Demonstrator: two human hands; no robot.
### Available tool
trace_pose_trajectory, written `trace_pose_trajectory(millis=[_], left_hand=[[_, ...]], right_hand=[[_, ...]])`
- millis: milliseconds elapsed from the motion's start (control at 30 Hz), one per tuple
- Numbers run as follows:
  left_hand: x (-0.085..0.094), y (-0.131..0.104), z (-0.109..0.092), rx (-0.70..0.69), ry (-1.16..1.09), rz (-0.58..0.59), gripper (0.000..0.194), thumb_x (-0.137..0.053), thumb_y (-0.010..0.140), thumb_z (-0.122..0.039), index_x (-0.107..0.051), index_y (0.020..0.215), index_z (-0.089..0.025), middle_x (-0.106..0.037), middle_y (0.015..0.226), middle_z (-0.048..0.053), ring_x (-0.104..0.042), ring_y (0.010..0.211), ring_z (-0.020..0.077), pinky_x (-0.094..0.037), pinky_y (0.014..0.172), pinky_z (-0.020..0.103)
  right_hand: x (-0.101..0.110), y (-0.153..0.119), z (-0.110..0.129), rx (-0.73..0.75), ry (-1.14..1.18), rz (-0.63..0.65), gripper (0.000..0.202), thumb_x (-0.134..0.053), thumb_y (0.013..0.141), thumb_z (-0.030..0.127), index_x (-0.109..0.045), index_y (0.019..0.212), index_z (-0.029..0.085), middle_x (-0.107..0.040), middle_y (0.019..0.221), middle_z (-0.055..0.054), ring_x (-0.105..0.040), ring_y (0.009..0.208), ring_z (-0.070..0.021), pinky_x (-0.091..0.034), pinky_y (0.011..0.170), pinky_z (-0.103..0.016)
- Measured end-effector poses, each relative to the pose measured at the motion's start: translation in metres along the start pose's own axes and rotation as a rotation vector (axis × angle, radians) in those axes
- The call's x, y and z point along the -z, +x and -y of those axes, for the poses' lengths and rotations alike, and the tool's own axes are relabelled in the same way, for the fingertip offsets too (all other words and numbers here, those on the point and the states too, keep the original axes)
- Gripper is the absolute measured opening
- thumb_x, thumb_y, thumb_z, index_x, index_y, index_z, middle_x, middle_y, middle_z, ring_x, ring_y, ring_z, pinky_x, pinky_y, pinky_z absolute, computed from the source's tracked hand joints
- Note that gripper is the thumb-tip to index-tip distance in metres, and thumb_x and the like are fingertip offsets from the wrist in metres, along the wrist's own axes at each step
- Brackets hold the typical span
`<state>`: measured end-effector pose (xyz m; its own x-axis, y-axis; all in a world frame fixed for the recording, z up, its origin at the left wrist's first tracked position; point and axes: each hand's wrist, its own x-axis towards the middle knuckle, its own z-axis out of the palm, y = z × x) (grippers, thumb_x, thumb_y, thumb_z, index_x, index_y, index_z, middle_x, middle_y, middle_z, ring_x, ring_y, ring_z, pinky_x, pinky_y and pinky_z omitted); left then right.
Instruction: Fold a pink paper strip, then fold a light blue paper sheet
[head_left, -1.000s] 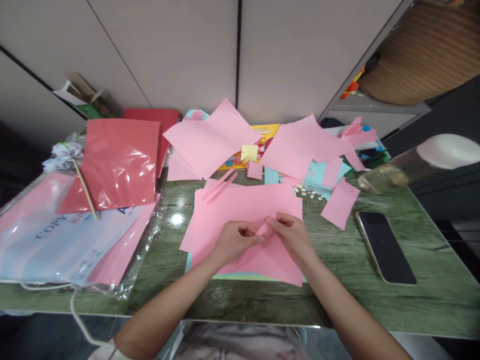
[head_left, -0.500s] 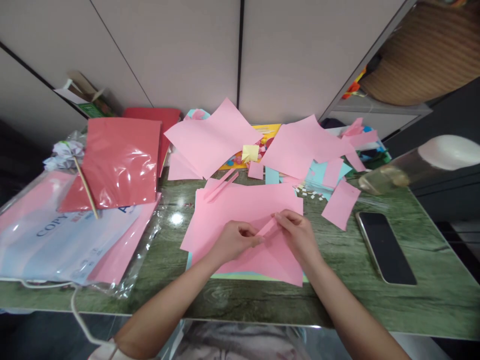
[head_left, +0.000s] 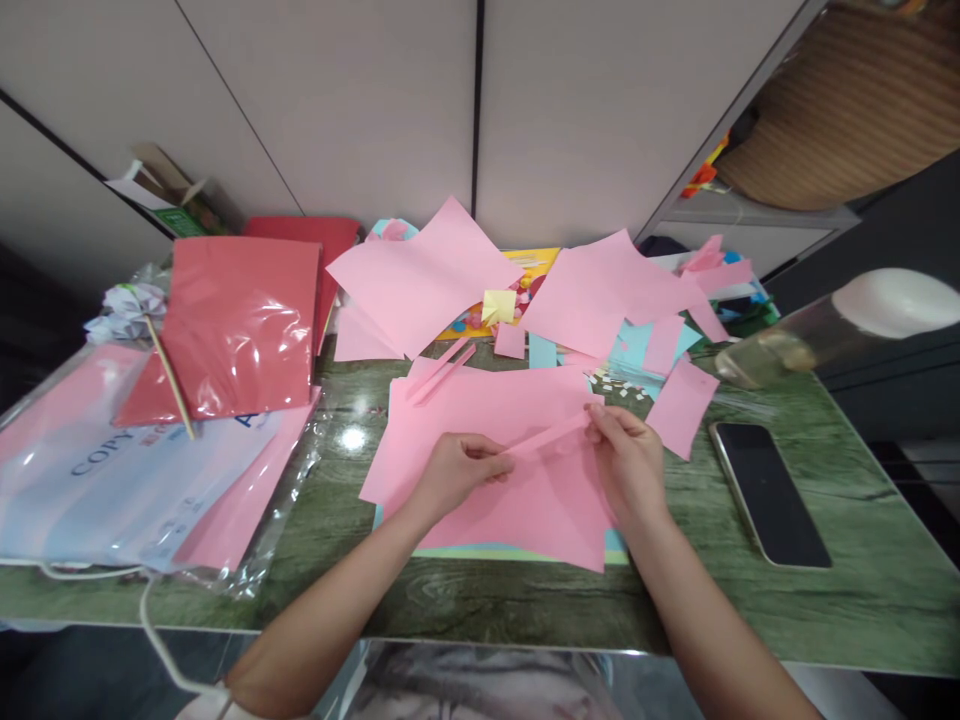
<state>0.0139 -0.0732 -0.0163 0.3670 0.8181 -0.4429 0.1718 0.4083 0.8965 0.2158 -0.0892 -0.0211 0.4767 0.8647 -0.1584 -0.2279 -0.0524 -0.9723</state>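
A narrow pink paper strip (head_left: 549, 436) is stretched between my two hands, slanting up to the right. My left hand (head_left: 466, 470) pinches its lower left end. At the upper right end, my right hand (head_left: 627, 455) grips it between thumb and fingers. Beneath lies a stack of pink paper sheets (head_left: 442, 420), with blue and green edges showing at the bottom. Folded pink strips (head_left: 444, 376) rest on the stack's upper left part.
A phone (head_left: 769, 495) lies at the right, below a clear bottle with a white lid (head_left: 832, 330). Loose pink sheets (head_left: 427, 275) and paper scraps spread along the back. Red paper (head_left: 240, 325) and a plastic-wrapped copy paper pack (head_left: 142, 500) occupy the left.
My right hand has moved right and slightly up, away from my left hand. A longer length of the strip now shows between them. My left hand has shifted slightly left.
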Motion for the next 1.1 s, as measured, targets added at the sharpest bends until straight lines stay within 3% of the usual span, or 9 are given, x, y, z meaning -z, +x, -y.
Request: trace_pose_trajectory(millis=[433, 600, 700, 833, 1100], left_hand=[[0.001, 0.005, 0.004, 0.004, -0.057, 0.098, 0.026, -0.072, 0.065, -0.036, -0.069, 0.075, -0.012, -0.069, 0.069, 0.007, -0.060, 0.059, 0.0123, -0.046, 0.054, 0.022], [0.005, 0.003, 0.003, -0.105, 0.004, 0.168, 0.027, -0.071, 0.066, -0.031, -0.067, 0.088, -0.014, -0.063, 0.064, 0.001, -0.056, 0.060, 0.0107, -0.044, 0.059, 0.022], [0.001, -0.001, 0.002, -0.167, 0.060, 0.197, 0.021, -0.069, 0.067, -0.029, -0.067, 0.083, -0.015, -0.059, 0.061, -0.001, -0.054, 0.059, 0.0103, -0.041, 0.058, 0.022], [-0.008, -0.003, 0.007, -0.205, 0.103, 0.184, 0.027, -0.061, 0.074, -0.037, -0.064, 0.063, -0.013, -0.060, 0.057, 0.002, -0.050, 0.050, 0.0097, -0.038, 0.051, 0.022], [-0.013, 0.005, 0.015, -0.292, 0.092, 0.046, 0.024, -0.060, 0.072, -0.033, -0.063, 0.061, -0.012, -0.058, 0.054, 0.000, -0.047, 0.049, 0.0094, -0.035, 0.048, 0.021]], right_hand=[[-0.001, 0.000, -0.006, 0.037, 0.020, 0.009, 0.029, -0.068, 0.070, 0.038, -0.050, 0.057, 0.019, -0.038, 0.057, 0.005, -0.037, 0.056, -0.0091, -0.033, 0.057, -0.024], [-0.004, 0.000, -0.012, 0.028, -0.026, 0.045, 0.030, -0.068, 0.070, 0.040, -0.050, 0.057, 0.019, -0.039, 0.056, 0.005, -0.036, 0.054, -0.0092, -0.031, 0.055, -0.024], [-0.008, -0.004, -0.016, 0.039, -0.057, 0.078, 0.033, -0.067, 0.070, 0.040, -0.049, 0.055, 0.019, -0.039, 0.055, 0.006, -0.035, 0.053, -0.0090, -0.029, 0.054, -0.025], [-0.013, -0.011, -0.017, 0.059, -0.092, 0.148, 0.030, -0.066, 0.072, 0.040, -0.051, 0.057, 0.018, -0.040, 0.055, 0.006, -0.035, 0.053, -0.0089, -0.029, 0.053, -0.024], [-0.027, -0.033, -0.024, -0.024, -0.189, 0.443, 0.024, -0.071, 0.069, 0.035, -0.059, 0.069, 0.014, -0.056, 0.065, 0.002, -0.052, 0.063, -0.0128, -0.044, 0.062, -0.027]])
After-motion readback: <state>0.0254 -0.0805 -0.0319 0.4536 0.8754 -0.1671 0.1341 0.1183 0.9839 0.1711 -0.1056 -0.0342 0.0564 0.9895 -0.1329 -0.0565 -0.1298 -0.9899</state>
